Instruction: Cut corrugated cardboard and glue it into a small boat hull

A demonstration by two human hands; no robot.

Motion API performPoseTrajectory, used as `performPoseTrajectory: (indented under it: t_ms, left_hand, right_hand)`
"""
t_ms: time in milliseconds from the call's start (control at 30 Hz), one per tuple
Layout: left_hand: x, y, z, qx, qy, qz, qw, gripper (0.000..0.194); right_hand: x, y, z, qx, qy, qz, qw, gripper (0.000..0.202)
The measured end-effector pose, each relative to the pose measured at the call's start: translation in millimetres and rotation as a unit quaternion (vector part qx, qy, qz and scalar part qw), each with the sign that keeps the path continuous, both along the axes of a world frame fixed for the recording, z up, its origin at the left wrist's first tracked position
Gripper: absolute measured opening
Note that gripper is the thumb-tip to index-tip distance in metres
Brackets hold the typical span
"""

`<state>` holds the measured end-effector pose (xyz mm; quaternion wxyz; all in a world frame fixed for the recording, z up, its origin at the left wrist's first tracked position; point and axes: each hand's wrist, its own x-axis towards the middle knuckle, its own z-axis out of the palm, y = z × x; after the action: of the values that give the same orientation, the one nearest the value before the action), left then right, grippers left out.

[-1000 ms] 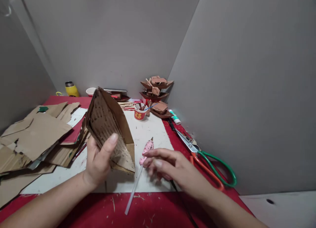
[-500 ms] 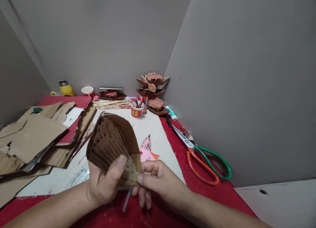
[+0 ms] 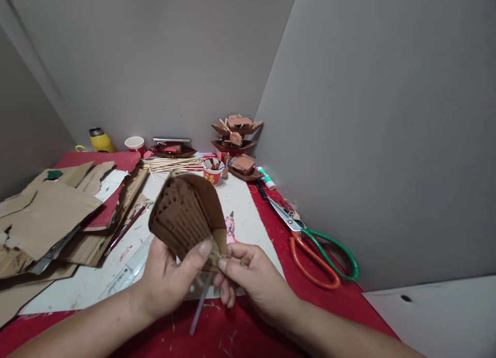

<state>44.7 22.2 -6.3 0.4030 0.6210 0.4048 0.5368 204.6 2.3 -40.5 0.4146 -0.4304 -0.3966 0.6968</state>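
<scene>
A brown cardboard piece (image 3: 182,213), with a ridged, fan-like face and a smooth curved side, is held up over the table. My left hand (image 3: 170,275) grips it from below and the left, with the thumb lying on the ridges. At its narrow lower end, my right hand (image 3: 248,275) pinches the edge between thumb and fingers. Behind the right hand lies a pink glue gun (image 3: 230,226), mostly hidden. A translucent glue stick (image 3: 199,309) shows below the cardboard piece.
Stacked cardboard sheets (image 3: 50,213) cover the left side. Large scissors (image 3: 310,244) with red and green handles lie right. Toward the back are wooden sticks (image 3: 174,165), a paper cup (image 3: 212,172) with brown paint, and several brown model boats (image 3: 236,143). Grey panels (image 3: 368,115) enclose the table.
Both hands and the cardboard piece have shifted right and slightly up, covering more of the glue gun. The grip looks the same. Background items sit slightly further left in view.
</scene>
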Motion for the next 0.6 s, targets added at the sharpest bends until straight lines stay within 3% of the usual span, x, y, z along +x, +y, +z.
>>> performPoseTrajectory:
  t_ms: [100, 233, 433, 600]
  left_hand:
    - [-3.2, 9.1, 2.2, -0.017, 0.037, -0.041, 0.998, 0.014]
    - [-3.9, 16.5, 1.8, -0.033, 0.066, 0.007, 0.997, 0.016]
    - [-1.9, 20.6, 2.2, -0.053, 0.052, 0.005, 0.997, 0.018]
    - [-1.6, 21.4, -3.5, -0.063, 0.040, -0.035, 0.997, 0.018]
  right_hand:
    - [3.3, 1.6, -1.2, 0.017, -0.005, -0.037, 0.999, 0.036]
    - [5.5, 3.4, -3.2, 0.028, -0.010, -0.055, 0.998, 0.034]
    - [12.1, 4.6, 8.8, 0.050, -0.102, 0.000, 0.993, 0.034]
    - [21.0, 6.1, 17.5, 0.141, -0.145, -0.134, 0.970, 0.033]
